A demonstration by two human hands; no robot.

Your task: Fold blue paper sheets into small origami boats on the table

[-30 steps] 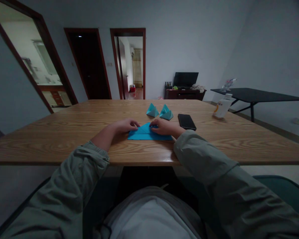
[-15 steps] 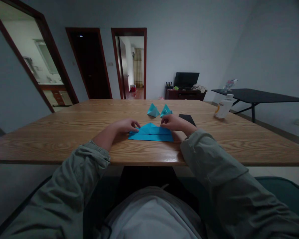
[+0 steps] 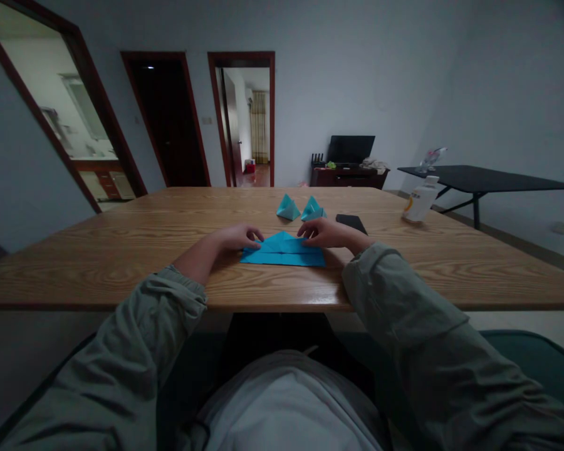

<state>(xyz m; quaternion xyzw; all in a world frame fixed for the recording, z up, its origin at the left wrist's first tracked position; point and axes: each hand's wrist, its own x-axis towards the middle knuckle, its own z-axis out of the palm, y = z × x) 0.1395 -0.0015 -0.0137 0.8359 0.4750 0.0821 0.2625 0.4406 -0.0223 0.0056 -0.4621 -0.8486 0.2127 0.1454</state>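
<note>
A folded sheet of blue paper lies on the wooden table in front of me, with a pointed flap at its upper middle and a crease running across it. My left hand holds the paper's upper left part, its thumb on the sheet and its other fingers curled. Over the upper right part is my right hand, thumb near the paper and fingers parted. Just beyond the hands stand two folded blue paper pyramids, the right one partly behind my right hand.
A dark flat object lies beyond my right wrist. A white-capped bottle stands farther right on the wooden table. Beyond are a black table and a cabinet bearing a screen.
The fingers of my right hand have parted and shifted slightly left over the paper. My left hand and the paper stay nearly the same; the view has shifted slightly.
</note>
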